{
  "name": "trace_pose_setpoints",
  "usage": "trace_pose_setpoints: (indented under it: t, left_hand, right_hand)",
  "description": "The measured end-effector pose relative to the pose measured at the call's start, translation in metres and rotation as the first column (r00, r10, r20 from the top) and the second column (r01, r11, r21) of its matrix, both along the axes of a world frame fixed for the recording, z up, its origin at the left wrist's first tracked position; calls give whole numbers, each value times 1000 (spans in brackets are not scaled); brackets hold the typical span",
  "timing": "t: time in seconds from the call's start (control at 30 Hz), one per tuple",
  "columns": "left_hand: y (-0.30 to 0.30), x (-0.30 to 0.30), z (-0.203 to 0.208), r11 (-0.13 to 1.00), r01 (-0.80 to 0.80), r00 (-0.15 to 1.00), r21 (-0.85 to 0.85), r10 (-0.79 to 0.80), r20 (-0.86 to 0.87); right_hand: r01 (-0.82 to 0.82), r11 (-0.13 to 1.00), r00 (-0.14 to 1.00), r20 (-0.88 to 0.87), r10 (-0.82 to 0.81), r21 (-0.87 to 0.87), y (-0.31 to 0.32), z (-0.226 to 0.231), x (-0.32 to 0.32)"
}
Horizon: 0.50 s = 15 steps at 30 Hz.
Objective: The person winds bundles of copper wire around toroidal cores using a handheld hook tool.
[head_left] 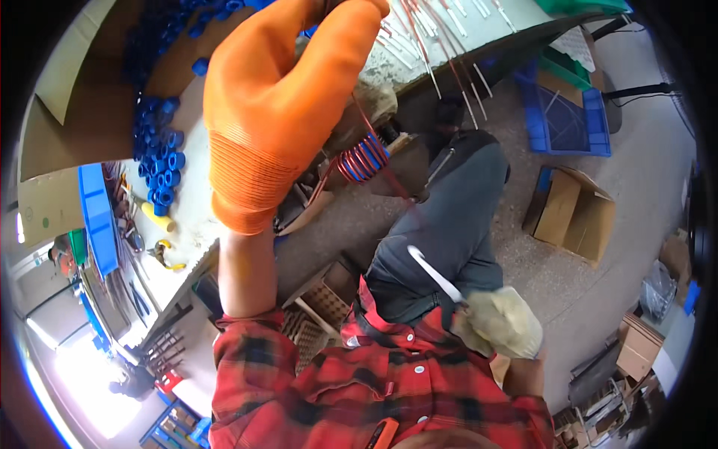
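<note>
My left hand (269, 105), in an orange ribbed-cuff glove, reaches over the bench at the top. Its bent fingers come together at the upper edge, and whatever they grip is cut off there. Below and right of it, a coil of copper-red wire (363, 159) with blue turns or a blue core sits at the bench edge, wire running off it. My right hand (502, 322), in a pale yellowish glove, is low beside my lap. It is closed around one end of a slim white rod (434, 273), whose bent free tip points up and left.
Blue plastic rings (161, 157) spill from a cardboard box (78, 112) on the bench. White-sleeved wires (456, 22) lie at its far side, some overhanging. Yellow-handled pliers (163, 254) lie left. On the floor stand a blue crate (535, 123) and an open carton (557, 206).
</note>
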<state>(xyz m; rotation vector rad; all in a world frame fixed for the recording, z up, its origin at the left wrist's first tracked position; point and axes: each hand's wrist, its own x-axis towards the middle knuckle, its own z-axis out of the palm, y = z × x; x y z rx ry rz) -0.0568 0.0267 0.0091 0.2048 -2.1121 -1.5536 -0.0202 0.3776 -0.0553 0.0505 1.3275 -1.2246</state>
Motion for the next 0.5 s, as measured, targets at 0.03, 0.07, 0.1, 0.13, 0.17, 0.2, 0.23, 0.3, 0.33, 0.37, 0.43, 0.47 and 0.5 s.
trace_pose_setpoints:
  t: [0.03, 0.07, 0.1, 0.13, 0.17, 0.2, 0.23, 0.3, 0.33, 0.37, 0.43, 0.47, 0.5]
  left_hand:
    - [-10, 9, -3, 996, -50, 996, -74, 56, 70]
    - [-17, 8, -6, 989, -71, 988, -132, 87, 124]
    - [-18, 5, -16, 975, -117, 991, -189, 128, 49]
    - [-12, 5, -20, 987, -123, 991, -101, 128, 47]
    - [-10, 6, -29, 981, -141, 989, -135, 145, 24]
    - [-8, 11, -32, 972, -161, 987, -173, 163, 1]
    - [-7, 12, -34, 960, -187, 982, -209, 184, -34]
    - [0, 11, -39, 957, -231, 973, -175, 228, -34]
    - [6, 15, -35, 940, -330, 944, -90, 329, -28]
    - [11, 39, -25, 883, -469, 883, -36, 469, 0]
    - [3, 58, -9, 936, -350, 923, -20, 342, -175]
    - [0, 58, 4, 945, -223, 970, -238, 191, -150]
    - [4, 57, 6, 889, -76, 997, -451, 65, -40]
  right_hand:
    - [-5, 999, 998, -61, 2, -43, -27, -3, -4]
    - [11, 998, 991, -132, -20, -68, -49, 2, -7]
    - [36, 995, 976, -210, -55, -95, -65, 6, -10]
    - [59, 993, 949, -303, -88, -103, -75, 12, -12]
    - [62, 991, 948, -303, -96, -121, -85, 14, -15]
    - [77, 986, 963, -247, -112, -145, -93, 20, -17]
    - [94, 981, 975, -185, -125, -170, -100, 25, -21]
    - [10, 967, 997, 83, 12, -254, -107, 33, -46]
    - [116, 938, 906, 422, 35, -325, -86, 15, -42]
    - [144, 887, 766, 617, 181, -440, -71, -7, -35]
    - [393, 646, 376, 756, 536, -654, -27, -55, -11]
    - [479, 570, 221, 720, 657, -667, -1, -73, -2]
    - [301, 706, 411, 755, 511, -641, 25, -73, -5]
